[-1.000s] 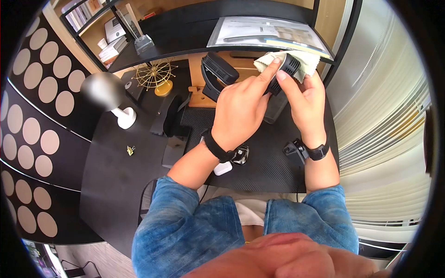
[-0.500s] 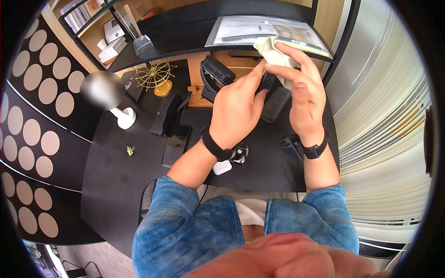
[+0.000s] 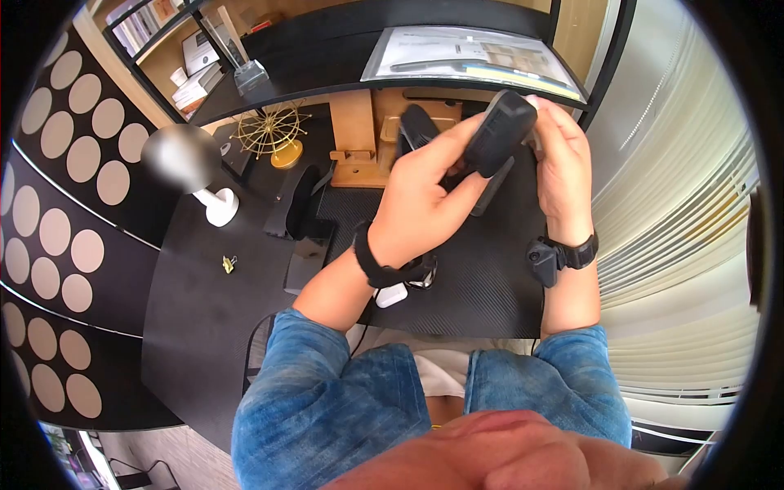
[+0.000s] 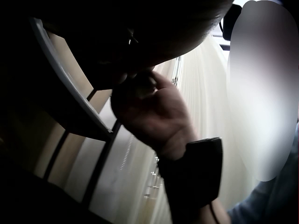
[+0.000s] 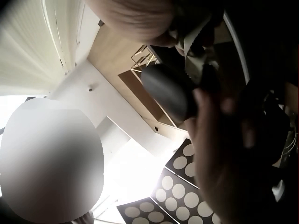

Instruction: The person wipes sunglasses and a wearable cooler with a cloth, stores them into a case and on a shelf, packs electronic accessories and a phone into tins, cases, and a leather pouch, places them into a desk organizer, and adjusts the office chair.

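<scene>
My left hand grips one rounded, padded-looking end of a black device, thumb on the near side, raised over the desk. Its other end shows beyond the left hand, near the wooden stand. The right hand is at the far right side of the held end, its fingertips partly hidden behind it. In the right wrist view a pale cloth with a serrated edge hangs at the right hand's curled fingers, against the device. The left wrist view is dark, showing the right hand from the palm side.
A wooden stand and a gold wheel ornament stand behind. A dark flat box-like thing lies beneath the hands. Near the left wrist lies a white case. A shelf with a document folder overhangs the back; blinds border the right.
The device has been turned so a smooth rounded end now faces up in the left hand. The right hand, with the cloth, has moved right and behind it; the cloth is now mostly hidden from the head.
</scene>
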Tool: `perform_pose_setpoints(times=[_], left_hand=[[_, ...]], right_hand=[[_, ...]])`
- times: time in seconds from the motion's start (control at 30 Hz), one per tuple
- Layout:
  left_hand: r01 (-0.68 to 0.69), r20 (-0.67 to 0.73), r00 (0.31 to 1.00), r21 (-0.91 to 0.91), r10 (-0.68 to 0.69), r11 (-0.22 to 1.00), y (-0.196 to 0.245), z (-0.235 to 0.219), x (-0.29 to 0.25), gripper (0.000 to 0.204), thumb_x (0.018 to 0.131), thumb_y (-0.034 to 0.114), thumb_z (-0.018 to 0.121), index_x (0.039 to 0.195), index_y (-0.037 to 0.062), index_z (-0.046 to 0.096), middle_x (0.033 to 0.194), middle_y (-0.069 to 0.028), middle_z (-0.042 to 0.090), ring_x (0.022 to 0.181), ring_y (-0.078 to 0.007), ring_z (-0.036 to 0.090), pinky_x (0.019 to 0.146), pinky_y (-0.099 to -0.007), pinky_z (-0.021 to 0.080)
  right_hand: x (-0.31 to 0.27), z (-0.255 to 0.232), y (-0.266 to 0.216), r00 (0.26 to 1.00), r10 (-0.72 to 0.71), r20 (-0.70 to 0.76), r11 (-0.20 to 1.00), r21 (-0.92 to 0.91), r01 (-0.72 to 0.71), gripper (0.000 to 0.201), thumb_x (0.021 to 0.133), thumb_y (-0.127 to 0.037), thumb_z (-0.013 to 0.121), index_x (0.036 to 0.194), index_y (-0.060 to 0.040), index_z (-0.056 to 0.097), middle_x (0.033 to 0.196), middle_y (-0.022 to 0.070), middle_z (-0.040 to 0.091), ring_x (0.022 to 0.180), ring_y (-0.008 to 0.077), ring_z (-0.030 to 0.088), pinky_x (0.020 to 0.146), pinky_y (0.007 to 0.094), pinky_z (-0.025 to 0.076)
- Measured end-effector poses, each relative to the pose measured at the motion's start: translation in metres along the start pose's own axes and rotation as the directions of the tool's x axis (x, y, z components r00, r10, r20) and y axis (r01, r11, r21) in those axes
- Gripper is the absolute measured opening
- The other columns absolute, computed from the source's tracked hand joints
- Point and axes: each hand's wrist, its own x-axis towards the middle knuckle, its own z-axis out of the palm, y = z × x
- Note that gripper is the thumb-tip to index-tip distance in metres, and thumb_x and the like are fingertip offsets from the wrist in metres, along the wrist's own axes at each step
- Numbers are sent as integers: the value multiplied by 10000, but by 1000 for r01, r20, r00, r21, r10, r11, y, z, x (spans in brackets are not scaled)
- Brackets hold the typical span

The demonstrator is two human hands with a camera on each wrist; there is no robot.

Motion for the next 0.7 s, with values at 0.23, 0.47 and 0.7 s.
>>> perform_pose_setpoints(times=[0.23,0.47,0.7], left_hand=[[268,88,937,-800,-338,536,18,-27,-5,435,846,-21,690,1231,48,500,755,-18,566,487,-41,443,408,-206,325],[59,66,998,-882,-1,467,8,-44,-1,568,969,214,541,1468,27,343,655,12,428,418,-55,350,415,-224,291],[108,129,990,-954,58,281,0,-52,-1,530,1031,266,446,1489,46,299,684,23,450,425,-45,382,435,-219,296]], right_hand=[[-6,9,2,987,-141,71,910,-383,157,198,964,-184,624,1005,-7,702,892,7,681,823,57,574,731,222,464],[-10,6,-19,942,63,330,927,-369,67,362,843,-132,760,1180,-39,669,1014,39,703,938,96,624,838,254,491],[-8,4,-21,852,105,513,930,-354,98,538,686,-127,868,1170,-37,652,1121,64,688,1020,149,635,914,297,486]])
